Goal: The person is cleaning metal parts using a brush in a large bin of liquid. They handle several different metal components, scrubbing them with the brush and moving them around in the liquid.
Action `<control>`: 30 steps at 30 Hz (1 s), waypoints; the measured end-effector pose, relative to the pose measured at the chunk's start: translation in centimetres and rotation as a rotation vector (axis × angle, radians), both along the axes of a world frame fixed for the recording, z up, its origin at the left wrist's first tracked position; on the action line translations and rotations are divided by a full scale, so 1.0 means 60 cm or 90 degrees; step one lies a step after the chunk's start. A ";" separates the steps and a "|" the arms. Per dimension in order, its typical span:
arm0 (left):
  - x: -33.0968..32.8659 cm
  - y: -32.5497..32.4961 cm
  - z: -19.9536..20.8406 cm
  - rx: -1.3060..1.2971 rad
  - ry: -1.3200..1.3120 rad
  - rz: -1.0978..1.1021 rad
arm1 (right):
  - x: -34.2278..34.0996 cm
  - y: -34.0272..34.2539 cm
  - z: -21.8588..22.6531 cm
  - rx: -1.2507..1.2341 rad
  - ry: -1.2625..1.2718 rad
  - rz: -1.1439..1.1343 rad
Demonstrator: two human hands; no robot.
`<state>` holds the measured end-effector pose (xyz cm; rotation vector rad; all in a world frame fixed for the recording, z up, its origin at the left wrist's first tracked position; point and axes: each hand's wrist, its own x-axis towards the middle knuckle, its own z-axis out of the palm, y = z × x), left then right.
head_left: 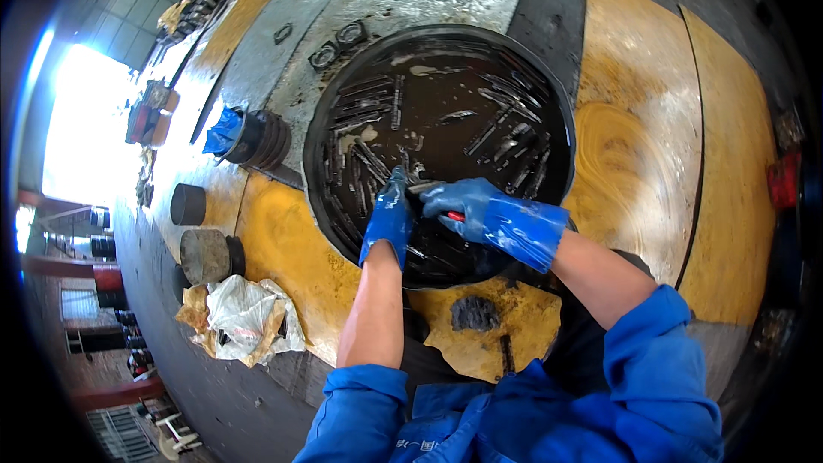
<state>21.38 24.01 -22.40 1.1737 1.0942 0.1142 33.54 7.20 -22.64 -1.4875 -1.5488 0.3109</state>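
Observation:
Both my hands wear blue rubber gloves and work over a wide round tub (310,150) of dark, oily liquid. Long dark metal strips (506,93) lie in it around the sides. My left hand (393,204) is closed near the tub's front middle; what its fingers hold is hidden by the glove. My right hand (463,206), just beside it, is wrapped round a tool with a red handle (455,216). A pale, narrow piece (423,188) shows between the two hands; I cannot tell which thing it belongs to.
Two dark square nut-like parts (337,45) lie behind the tub. Left stand a dark bucket (267,139) with blue gloves or cloth, round metal blocks (206,255) and a crumpled white bag (250,313). A black clump (474,313) rests on the yellow sheet before me.

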 end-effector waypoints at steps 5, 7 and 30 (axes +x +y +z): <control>0.000 -0.036 0.117 0.183 -0.009 -0.110 | 0.007 -0.011 0.033 -0.105 0.032 0.108; 0.001 -0.028 0.088 0.141 -0.082 -0.094 | 0.009 -0.020 0.059 -0.123 0.003 0.107; -0.017 0.003 -0.031 -0.030 -0.136 0.007 | -0.001 0.013 0.126 -0.221 0.197 0.095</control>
